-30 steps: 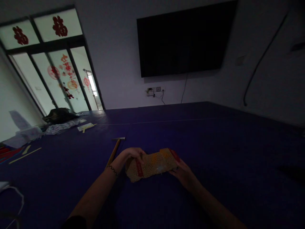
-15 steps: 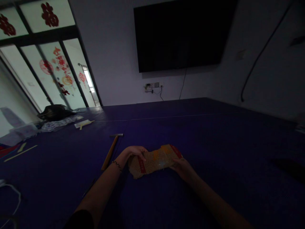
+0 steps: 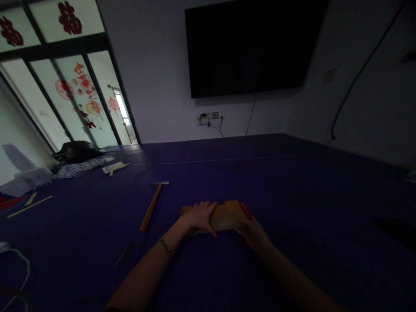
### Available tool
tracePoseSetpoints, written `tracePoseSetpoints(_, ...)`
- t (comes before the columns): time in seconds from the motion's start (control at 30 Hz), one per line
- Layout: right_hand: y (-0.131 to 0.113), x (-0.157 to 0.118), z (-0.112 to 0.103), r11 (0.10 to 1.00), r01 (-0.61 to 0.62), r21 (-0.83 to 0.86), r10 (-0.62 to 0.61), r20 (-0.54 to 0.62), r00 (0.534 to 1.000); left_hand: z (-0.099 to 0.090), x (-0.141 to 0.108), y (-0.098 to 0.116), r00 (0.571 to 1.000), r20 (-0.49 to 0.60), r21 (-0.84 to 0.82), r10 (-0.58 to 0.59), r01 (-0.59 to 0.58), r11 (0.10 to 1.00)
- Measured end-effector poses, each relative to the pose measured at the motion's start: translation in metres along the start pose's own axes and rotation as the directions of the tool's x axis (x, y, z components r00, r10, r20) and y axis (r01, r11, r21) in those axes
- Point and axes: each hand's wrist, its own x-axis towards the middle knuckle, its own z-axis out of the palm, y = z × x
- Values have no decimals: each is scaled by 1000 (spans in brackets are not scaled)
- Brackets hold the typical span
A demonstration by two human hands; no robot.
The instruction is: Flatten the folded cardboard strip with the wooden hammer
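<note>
A tan, speckled package (image 3: 229, 215) with orange and red patches lies low over the purple surface in front of me. My left hand (image 3: 202, 216) rests on its left part with the fingers spread, covering much of that end. At the package's right end, my right hand (image 3: 248, 229) grips the near edge; its fingertips are partly hidden. A hammer (image 3: 151, 208) with a wooden handle lies to the left of the package. Nearer to me, several thin dark rods (image 3: 124, 255) lie beside my left forearm.
The purple surface (image 3: 227, 177) reaches to the wall. A black bag (image 3: 77, 151), crumpled plastic (image 3: 79, 167) and a white packet (image 3: 114, 167) lie at the far left. A white cable (image 3: 26, 268) curves at the near left. A dark object (image 3: 394, 229) lies at right.
My left hand has moved right, from gripping the package's left end to lying spread over its top. The thin rods have come into clearer view as the left forearm shifted.
</note>
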Motion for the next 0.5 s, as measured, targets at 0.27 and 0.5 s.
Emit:
tracePoseSetpoints(0.27, 0, 2, -4, 997, -60, 54, 64, -73, 995, 7, 15, 0, 996, 93, 64, -19, 13, 998)
tracePoseSetpoints(0.5, 14, 13, -17, 993, 69, -98, -66, 33, 997, 6, 19, -4, 995, 97, 14, 14, -15, 1000)
